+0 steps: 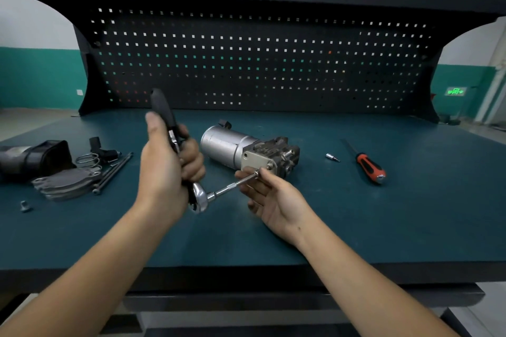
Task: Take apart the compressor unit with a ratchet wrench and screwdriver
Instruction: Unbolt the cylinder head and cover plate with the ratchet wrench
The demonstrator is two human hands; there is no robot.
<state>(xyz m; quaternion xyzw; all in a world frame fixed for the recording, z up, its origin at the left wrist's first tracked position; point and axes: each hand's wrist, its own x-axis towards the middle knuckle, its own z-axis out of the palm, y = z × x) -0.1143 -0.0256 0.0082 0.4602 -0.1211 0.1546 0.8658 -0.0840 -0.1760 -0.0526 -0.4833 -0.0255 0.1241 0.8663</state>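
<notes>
Hands meet over the middle of the dark green surface [356, 213]. The left hand [167, 169] is closed round the black handle of the ratchet wrench [175, 142], which stands nearly upright with its chrome head low, near the wrist. From that head a thin extension bar [232, 186] runs right and slightly far, up to the near face of the compressor unit [246, 152]. The right hand [273, 197] is loosely curled, palm turned up, its thumb and forefinger pinching the far end of the bar just where it meets the unit.

The compressor unit lies on its side at the centre, silver cylinder to the left, cast valve block to the right. Well apart on the right lie a red-and-black screwdriver [369, 167] and, between it and the unit, a small socket bit [331, 157]. On the left sit removed parts: flat grey plates [68, 182], long bolts [115, 171], a wire spring [87, 159], a black cover [35, 157] and a small fitting [25, 206] nearer. A pegboard [260, 63] rises at the far edge.
</notes>
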